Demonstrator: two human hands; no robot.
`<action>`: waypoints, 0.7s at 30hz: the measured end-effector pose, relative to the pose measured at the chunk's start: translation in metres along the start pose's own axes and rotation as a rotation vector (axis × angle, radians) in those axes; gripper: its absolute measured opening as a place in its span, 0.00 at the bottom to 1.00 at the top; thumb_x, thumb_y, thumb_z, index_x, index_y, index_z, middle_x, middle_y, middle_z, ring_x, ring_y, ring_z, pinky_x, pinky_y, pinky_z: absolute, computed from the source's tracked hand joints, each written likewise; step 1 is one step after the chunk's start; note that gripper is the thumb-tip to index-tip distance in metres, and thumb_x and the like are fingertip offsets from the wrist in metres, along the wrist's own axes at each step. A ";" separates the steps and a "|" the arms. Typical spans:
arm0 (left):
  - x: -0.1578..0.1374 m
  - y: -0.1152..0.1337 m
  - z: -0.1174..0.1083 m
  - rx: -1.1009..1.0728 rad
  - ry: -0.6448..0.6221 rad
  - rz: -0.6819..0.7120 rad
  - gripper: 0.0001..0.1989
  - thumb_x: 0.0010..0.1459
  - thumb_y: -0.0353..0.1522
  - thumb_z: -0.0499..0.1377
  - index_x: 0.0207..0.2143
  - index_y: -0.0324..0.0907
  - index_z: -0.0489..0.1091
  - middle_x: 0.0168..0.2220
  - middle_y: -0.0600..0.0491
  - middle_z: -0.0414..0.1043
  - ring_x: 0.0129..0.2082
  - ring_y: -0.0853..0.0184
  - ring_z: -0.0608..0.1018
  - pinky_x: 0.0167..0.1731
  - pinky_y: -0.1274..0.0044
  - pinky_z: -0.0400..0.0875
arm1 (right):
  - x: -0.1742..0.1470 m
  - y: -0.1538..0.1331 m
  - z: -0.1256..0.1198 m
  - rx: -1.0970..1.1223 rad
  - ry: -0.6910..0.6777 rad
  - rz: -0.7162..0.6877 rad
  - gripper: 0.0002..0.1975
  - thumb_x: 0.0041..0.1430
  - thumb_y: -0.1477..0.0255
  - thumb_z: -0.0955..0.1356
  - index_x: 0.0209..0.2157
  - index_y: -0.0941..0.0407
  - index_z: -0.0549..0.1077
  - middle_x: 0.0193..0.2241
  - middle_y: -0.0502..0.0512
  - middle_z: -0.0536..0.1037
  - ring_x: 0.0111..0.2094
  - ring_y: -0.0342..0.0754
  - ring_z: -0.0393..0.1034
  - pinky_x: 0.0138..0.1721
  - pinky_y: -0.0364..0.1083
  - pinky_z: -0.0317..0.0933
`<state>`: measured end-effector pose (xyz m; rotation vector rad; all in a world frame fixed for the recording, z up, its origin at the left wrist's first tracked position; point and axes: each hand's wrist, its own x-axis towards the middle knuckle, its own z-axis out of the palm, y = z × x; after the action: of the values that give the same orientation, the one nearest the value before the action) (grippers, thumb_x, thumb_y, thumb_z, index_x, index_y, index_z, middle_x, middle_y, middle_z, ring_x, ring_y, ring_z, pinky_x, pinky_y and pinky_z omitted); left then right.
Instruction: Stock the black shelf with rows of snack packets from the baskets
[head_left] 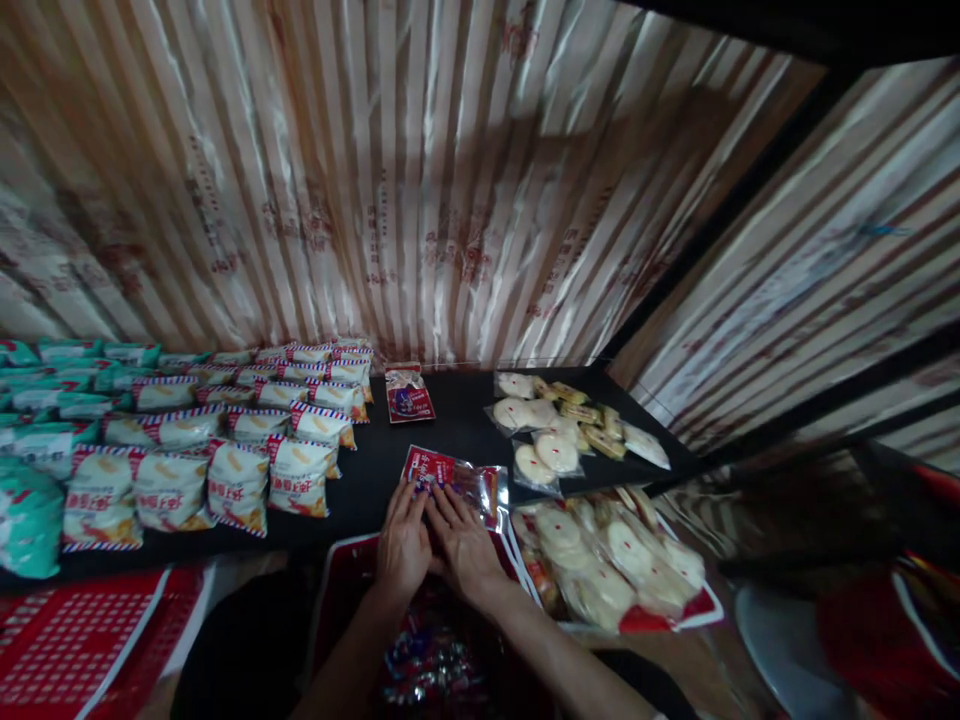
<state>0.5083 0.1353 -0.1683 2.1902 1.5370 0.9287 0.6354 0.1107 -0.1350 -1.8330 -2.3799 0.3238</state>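
On the black shelf lies a red, partly see-through snack packet (484, 487) with brownish contents. My left hand (403, 545) presses its stretched fingers on the packet's near left part. Close beside it, my right hand (466, 550) rests flat on the same packet, fingers extended. A second red and white packet (409, 393) lies farther back, apart from both hands. Under my forearms stands a red basket (324, 600) with a white rim, holding several shiny wrapped packets (435, 665), dark and hard to make out.
Rows of white snack bags (298, 477) and green bags (30, 515) fill the shelf's left. At right lie bagged round pale cakes (556, 452) and yellowish packs (604, 442). Below them, another basket (701, 615) holds more cakes. A red basket (67, 640) sits low left, before striped sheeting (450, 180).
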 end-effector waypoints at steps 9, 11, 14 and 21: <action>-0.016 -0.007 -0.030 0.286 -0.063 0.173 0.21 0.55 0.20 0.49 0.49 0.41 0.69 0.50 0.45 0.69 0.53 0.59 0.68 0.51 0.66 0.67 | -0.012 0.019 -0.015 0.051 0.029 -0.212 0.25 0.54 0.83 0.59 0.54 0.57 0.67 0.56 0.59 0.67 0.57 0.51 0.58 0.57 0.53 0.55; -0.013 -0.007 -0.033 0.309 -0.061 0.188 0.17 0.56 0.22 0.50 0.44 0.42 0.71 0.44 0.46 0.71 0.47 0.60 0.72 0.46 0.66 0.69 | -0.014 0.017 -0.022 0.026 0.048 -0.217 0.21 0.56 0.81 0.60 0.50 0.57 0.70 0.53 0.59 0.71 0.55 0.52 0.60 0.56 0.53 0.56; -0.013 -0.004 -0.037 0.303 -0.064 0.227 0.12 0.57 0.24 0.51 0.38 0.42 0.73 0.39 0.47 0.72 0.44 0.59 0.72 0.42 0.67 0.70 | -0.022 0.010 -0.034 -0.041 0.072 -0.173 0.16 0.57 0.80 0.60 0.44 0.58 0.72 0.46 0.60 0.75 0.50 0.51 0.64 0.52 0.51 0.58; -0.021 0.032 -0.068 -0.301 -0.182 -0.128 0.13 0.53 0.22 0.49 0.34 0.41 0.70 0.42 0.46 0.72 0.50 0.61 0.70 0.52 0.69 0.60 | -0.043 -0.001 -0.070 -0.074 0.154 -0.153 0.13 0.54 0.81 0.60 0.40 0.57 0.70 0.37 0.59 0.75 0.42 0.50 0.67 0.47 0.49 0.61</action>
<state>0.4820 0.0967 -0.1059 1.8862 1.3390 0.8344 0.6611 0.0752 -0.0653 -1.6260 -2.4354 0.0768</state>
